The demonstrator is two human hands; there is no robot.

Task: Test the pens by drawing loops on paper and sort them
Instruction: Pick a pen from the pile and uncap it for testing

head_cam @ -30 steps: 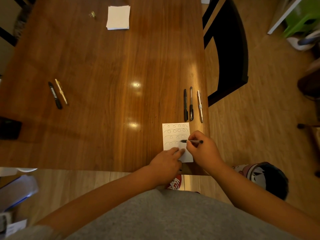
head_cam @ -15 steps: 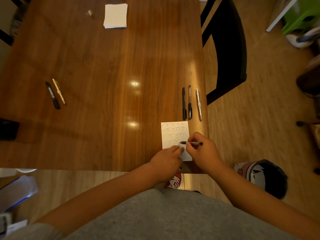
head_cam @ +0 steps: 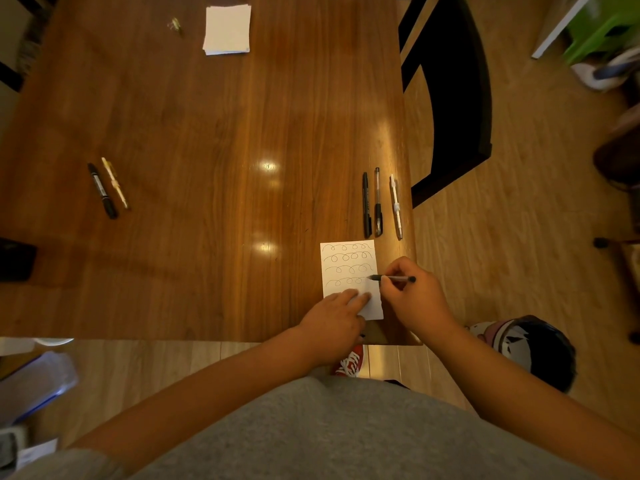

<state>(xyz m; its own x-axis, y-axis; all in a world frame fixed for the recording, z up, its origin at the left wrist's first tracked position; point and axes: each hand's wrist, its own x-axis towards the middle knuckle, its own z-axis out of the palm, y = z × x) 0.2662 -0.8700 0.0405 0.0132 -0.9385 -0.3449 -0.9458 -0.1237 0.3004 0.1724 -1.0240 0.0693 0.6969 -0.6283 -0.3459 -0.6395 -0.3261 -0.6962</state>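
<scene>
A small white paper (head_cam: 346, 258) with several rows of drawn loops lies near the table's front right corner. My right hand (head_cam: 414, 296) grips a dark pen (head_cam: 393, 278), its tip touching the paper at the right end of the lowest loop row. My left hand (head_cam: 334, 318) rests flat on the paper's lower part, fingers straight. Above the paper lie three pens side by side: a black pen (head_cam: 366, 204), a clear-barrelled pen (head_cam: 377, 201) and a white pen (head_cam: 396, 206). At the left lie a black marker (head_cam: 102, 190) and a gold pen (head_cam: 115, 182).
A stack of white paper (head_cam: 227, 29) and a small metallic object (head_cam: 175, 25) sit at the table's far side. A dark object (head_cam: 15, 259) lies at the left edge. A black chair (head_cam: 450, 91) stands right of the wooden table (head_cam: 207, 133).
The pen tip has travelled rightward along the lowest row, and more loops show there. My left hand stays pressed on the paper.
</scene>
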